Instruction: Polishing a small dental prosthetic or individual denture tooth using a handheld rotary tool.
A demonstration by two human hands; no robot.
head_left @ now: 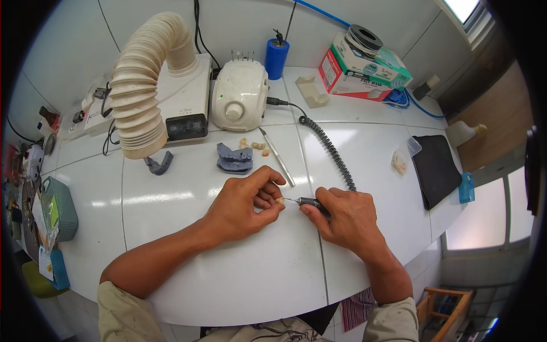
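My left hand (242,202) pinches a small cream dental crown (280,200) between its fingertips above the white table. In my right hand (350,216) is a dark handpiece (312,203), its thin bur pointing left and meeting or nearly meeting the crown. A coiled black cord (329,149) runs from the handpiece to the white control unit (239,94) at the back. Beyond my left hand stands a grey dental model (234,159). Several cream tooth pieces (258,146) lie beside it, along with a slim metal knife (277,158).
A ribbed suction hose (139,85) arches over the left back, with a grey arch model (159,164) under its mouth. Boxes (364,71) and a blue cylinder (277,58) stand at the back. A black pad (436,171) lies right; a green basket (60,208) sits left.
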